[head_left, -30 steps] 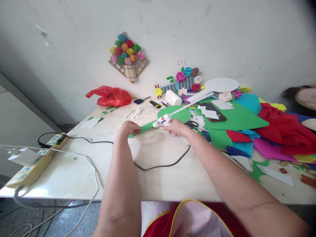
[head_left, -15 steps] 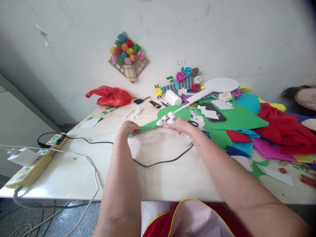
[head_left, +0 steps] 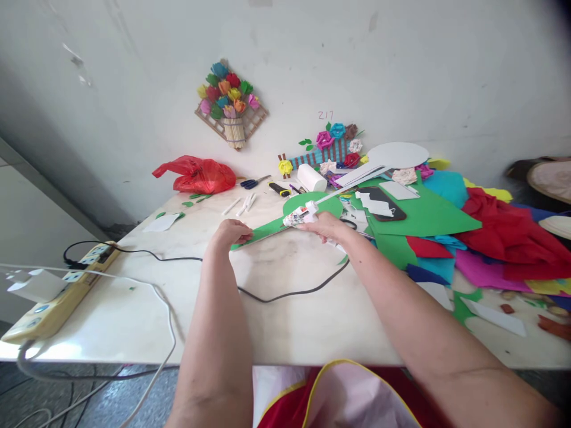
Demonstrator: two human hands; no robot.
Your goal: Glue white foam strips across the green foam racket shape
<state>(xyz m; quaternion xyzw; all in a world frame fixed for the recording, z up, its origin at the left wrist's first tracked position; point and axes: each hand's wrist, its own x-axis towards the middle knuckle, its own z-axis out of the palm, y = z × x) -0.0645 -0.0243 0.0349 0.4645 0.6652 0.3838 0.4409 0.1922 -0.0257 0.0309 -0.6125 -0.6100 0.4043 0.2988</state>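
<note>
My left hand (head_left: 235,232) is closed, its fingertips pinching the narrow end of a green paddle-shaped piece (head_left: 270,227) with a wide round head. In my right hand (head_left: 328,226) is a small white patterned glue gun (head_left: 297,215), fingers wrapped round its handle. Its nozzle points left, just over the narrow part of the green piece. A long whitish stick (head_left: 339,191) runs back from the gun toward a white oval piece (head_left: 397,154); where it ends is hard to see. Behind the right hand, dark-handled scissors (head_left: 350,223) are partly hidden.
A black cord (head_left: 289,294) crosses the table to a yellowish power strip (head_left: 84,279) at the left. Several short white sticks (head_left: 245,205), a red plastic bag (head_left: 196,174), and blue-handled scissors (head_left: 254,182) lie behind. Colourful sheets (head_left: 513,238) and a phone (head_left: 386,205) crowd the right side.
Both hands keep their holds, with the glue gun at nearly the same spot over the green piece. The whole view has shifted slightly.
</note>
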